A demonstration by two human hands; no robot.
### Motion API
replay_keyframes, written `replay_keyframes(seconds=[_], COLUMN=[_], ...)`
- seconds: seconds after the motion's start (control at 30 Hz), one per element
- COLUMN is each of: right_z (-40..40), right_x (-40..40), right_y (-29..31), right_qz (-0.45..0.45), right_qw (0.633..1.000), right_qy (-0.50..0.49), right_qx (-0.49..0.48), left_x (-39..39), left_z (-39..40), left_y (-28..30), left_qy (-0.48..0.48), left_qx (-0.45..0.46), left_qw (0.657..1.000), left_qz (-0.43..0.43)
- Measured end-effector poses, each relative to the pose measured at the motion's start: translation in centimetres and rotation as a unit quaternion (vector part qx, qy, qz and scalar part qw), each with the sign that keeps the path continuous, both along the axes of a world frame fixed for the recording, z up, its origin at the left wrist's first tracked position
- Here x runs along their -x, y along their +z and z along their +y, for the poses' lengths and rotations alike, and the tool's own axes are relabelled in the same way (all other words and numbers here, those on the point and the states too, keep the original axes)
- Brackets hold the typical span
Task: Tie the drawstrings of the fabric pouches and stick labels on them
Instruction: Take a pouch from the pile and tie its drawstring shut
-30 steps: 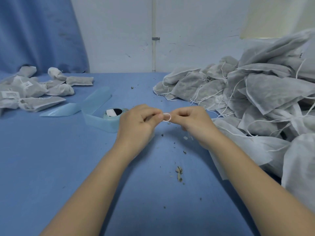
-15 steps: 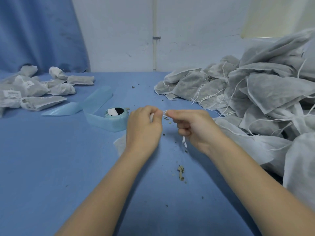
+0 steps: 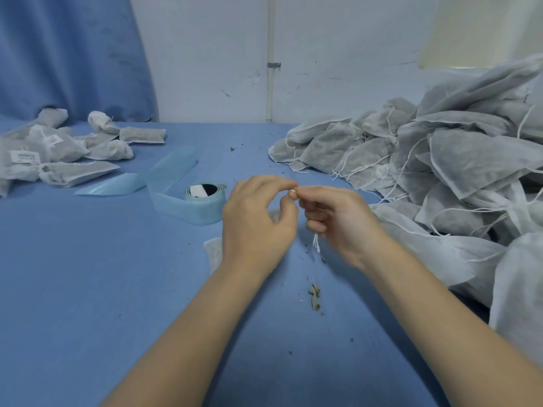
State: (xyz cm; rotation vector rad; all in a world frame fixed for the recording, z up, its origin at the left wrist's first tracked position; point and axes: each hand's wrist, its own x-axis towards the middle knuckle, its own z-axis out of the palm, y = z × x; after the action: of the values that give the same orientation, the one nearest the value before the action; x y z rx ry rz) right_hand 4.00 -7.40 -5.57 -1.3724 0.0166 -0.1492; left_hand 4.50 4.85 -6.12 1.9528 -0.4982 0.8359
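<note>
A white fabric pouch [image 3: 214, 254] lies flat on the blue worktop [image 3: 88, 289] directly under the left hand [image 3: 258, 221], mostly hidden by it, with only one pale corner showing at the wrist side and a sliver between thumb and fingers. Its white drawstring [image 3: 316, 243] hangs in loose ends just below the curled fingers of the right hand [image 3: 338, 218]. Both hands hover just above the pouch with fingertips meeting at the centre: the left pinches thumb against forefinger, and the right does the same, its other fingers curled in over the string. How the string runs between the pinching tips is too fine to tell. Just left of the hands sits a pale blue label roll [image 3: 202, 198], its backing strip [image 3: 164, 171] trailing away to the left. Further left lies a small group of tied, labelled pouches [image 3: 58, 154]. To the right a large heap of untied pouches [image 3: 455, 160] spills toward the right forearm. Bits of dried debris [image 3: 315, 298] dot the worktop between the arms.
</note>
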Motion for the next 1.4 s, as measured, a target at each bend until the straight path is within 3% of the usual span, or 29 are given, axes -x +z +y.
replay_keyframes(seconds=[0.17, 0.37, 0.5, 0.63, 0.7, 0.87, 0.97, 1.07, 1.13, 1.2, 1.23, 1.3, 1.37, 1.4], right_z=[-0.7, -1.0, -0.9, 0.6, 1.2, 1.0, 0.7, 0.6, 0.4, 0.1, 0.0, -0.2, -0.1, -0.1], right_x=[0.0, 0.4, 0.4, 0.2, 0.1, 0.1, 0.1, 0.2, 0.1, -0.2, -0.5, -1.0, -1.2, -1.2], right_y=[0.3, 0.1, -0.3, -0.6, -0.6, -0.2, 0.2, 0.4, 0.5, 0.7, 0.9, 1.0, 0.9, 0.7], right_qz=[0.003, -0.036, -0.07, -0.067, -0.082, -0.115, -0.137, -0.145, -0.131, -0.103, -0.091, -0.086, -0.091, -0.094], right_qw=[1.0, 0.993, 0.987, 0.994, 0.991, 0.961, 0.957, 0.957, 0.965, 0.968, 0.963, 0.944, 0.939, 0.943], right_qy=[0.002, -0.015, -0.049, 0.021, -0.015, -0.105, -0.117, -0.142, -0.178, -0.227, -0.252, -0.295, -0.309, -0.301], right_qx=[-0.03, 0.115, 0.138, 0.082, 0.107, 0.227, 0.225, 0.208, 0.141, 0.018, -0.04, -0.116, -0.122, -0.104], left_x=[-0.5, -1.0, -0.8, -0.7, -0.7, -1.1, -1.2, -1.2, -1.0, -1.0, -1.0, -0.8, -0.5, -0.4], left_z=[0.3, 0.6, 0.1, 0.1, 0.2, 0.6, 0.7, 0.5, 0.3, 0.2, 0.2, 0.0, -0.3, -0.4], left_y=[0.0, -0.5, -0.3, 0.3, 0.7, 1.5, 1.9, 1.8, 1.3, 0.7, 0.5, 0.4, 0.6, 0.5], left_qy=[0.005, 0.029, -0.012, -0.038, -0.038, 0.047, 0.064, 0.017, -0.017, -0.049, -0.082, -0.193, -0.28, -0.29], left_qx=[0.004, -0.077, -0.022, 0.043, 0.059, 0.084, 0.115, 0.141, 0.138, 0.136, 0.15, 0.201, 0.288, 0.316], left_qw=[0.999, 0.995, 0.999, 0.988, 0.982, 0.976, 0.975, 0.967, 0.961, 0.94, 0.914, 0.83, 0.744, 0.729], left_qz=[-0.04, -0.064, 0.042, 0.144, 0.175, 0.196, 0.181, 0.214, 0.239, 0.309, 0.368, 0.483, 0.533, 0.533])
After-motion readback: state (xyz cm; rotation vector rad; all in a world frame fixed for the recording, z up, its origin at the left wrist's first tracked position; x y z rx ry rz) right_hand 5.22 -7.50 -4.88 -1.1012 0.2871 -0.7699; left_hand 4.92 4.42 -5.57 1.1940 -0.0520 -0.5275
